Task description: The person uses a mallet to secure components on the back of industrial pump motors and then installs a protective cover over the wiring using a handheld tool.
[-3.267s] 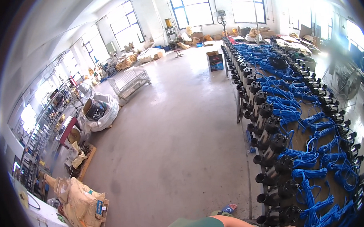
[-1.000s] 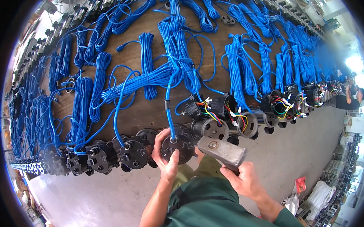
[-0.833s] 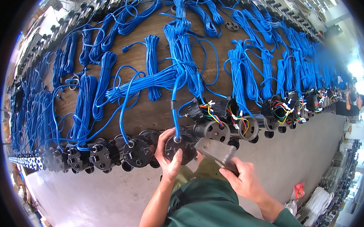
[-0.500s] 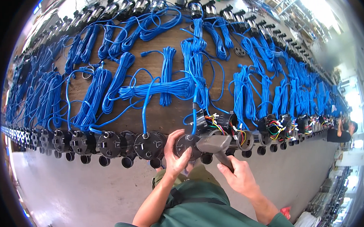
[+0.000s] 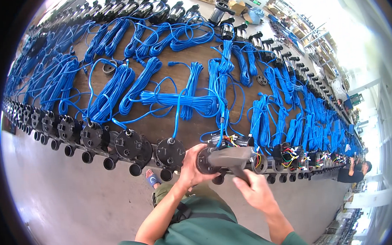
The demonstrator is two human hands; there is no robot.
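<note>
Two grips, head view: the left hand holds a round black cap at the near edge of the table; the right hand clasps a hammer. Blur leaves contact between the two unclear.

I can read no words, numbers or signs from my end. Beyond the far edge of the table, a small green label with pale marks stands on a white surface, too tiny for me to make out. Below the table's near edge, a blue sandal bears a pale curved mark, also unclear to me.
</note>
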